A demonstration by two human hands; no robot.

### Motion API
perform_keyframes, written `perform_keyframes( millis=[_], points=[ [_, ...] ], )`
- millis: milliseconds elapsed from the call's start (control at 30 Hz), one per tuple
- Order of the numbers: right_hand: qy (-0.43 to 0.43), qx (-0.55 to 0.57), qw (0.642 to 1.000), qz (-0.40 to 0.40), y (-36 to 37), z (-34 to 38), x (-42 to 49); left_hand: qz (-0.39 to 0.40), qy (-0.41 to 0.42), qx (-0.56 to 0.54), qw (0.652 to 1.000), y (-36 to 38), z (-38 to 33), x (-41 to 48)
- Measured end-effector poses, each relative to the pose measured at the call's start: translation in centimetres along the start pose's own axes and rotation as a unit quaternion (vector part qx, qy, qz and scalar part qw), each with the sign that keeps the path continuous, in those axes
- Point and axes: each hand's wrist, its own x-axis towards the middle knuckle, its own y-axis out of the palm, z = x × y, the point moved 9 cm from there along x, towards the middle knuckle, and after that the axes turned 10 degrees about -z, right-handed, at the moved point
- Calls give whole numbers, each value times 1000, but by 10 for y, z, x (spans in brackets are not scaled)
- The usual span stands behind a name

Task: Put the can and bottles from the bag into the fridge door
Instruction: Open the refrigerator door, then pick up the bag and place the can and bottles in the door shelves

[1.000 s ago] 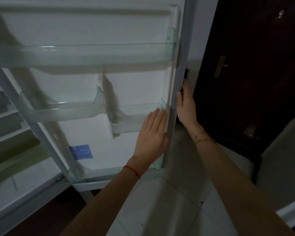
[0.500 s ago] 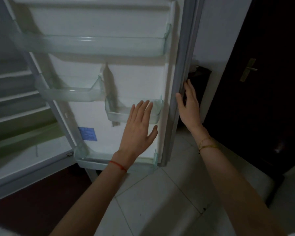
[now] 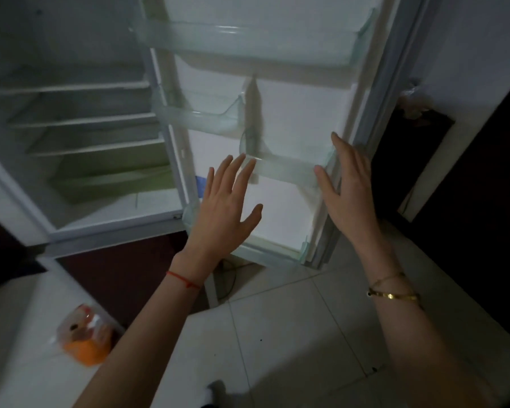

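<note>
Fridge door (image 3: 301,113): was found open. Left hand (image 3: 224,213): grip released, fingers spread before small door shelf (image 3: 289,170). Right hand (image 3: 348,189): grip released, held by door edge. Bag (image 3: 84,337): was seen blurred, lower left, untouched.

Red thread bracelet (image 3: 183,280) on left wrist, gold bangles (image 3: 395,296) on right.

Blue sticker (image 3: 200,186), print seemingly illegible.

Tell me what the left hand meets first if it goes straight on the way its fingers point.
Probably the left end of the small clear plastic door shelf; the left hand looks just short of it, though depth is unclear.
</note>
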Motion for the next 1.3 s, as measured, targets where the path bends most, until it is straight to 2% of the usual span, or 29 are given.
perform_keyframes(
  millis=[267, 467, 600, 967, 1300],
  points=[
    [-49, 56, 989, 131, 70, 84, -35, -20, -79, 50, 995, -72, 67, -49],
    [-142, 54, 963, 222, 135, 165, -71, -23, -131, 100, 986, -132, 132, -96],
    [-161, 63, 946, 274, 181, 219, -98, -13, -167, 133, 977, -175, 180, -130],
    [-166, 90, 922, 337, 298, 359, -167, 3, -244, 187, 952, -285, 314, -219],
    [-154, 89, 907, 382, 387, 427, -218, 56, -318, 187, 928, -321, 419, -279]
  ],
)
